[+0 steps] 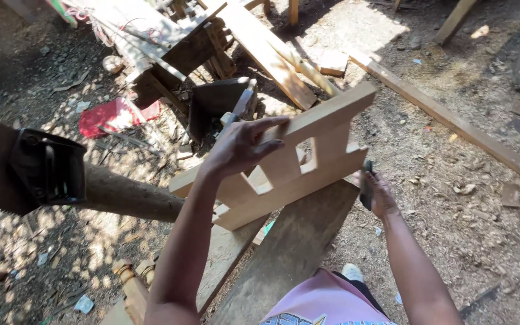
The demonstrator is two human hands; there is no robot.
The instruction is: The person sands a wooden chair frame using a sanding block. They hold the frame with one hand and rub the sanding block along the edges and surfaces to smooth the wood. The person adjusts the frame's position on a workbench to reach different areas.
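My left hand (243,145) grips the upper rail of a pale wooden frame (308,162), two long boards joined by short cross pieces. It is tilted up over a dark weathered plank (290,247). Low beside the frame's right end, my right hand (380,195) is closed around a dark tool handle (366,183); the tool's head is hidden behind the frame.
A handsaw with a black handle (46,168) rests on a log (130,195) at the left. Stacked boards and a dark sawhorse (212,60) stand at the back. A long plank (452,120) runs diagonally at the right. Turned wooden legs (130,283) lie at the bottom left. The ground is dirt with wood chips.
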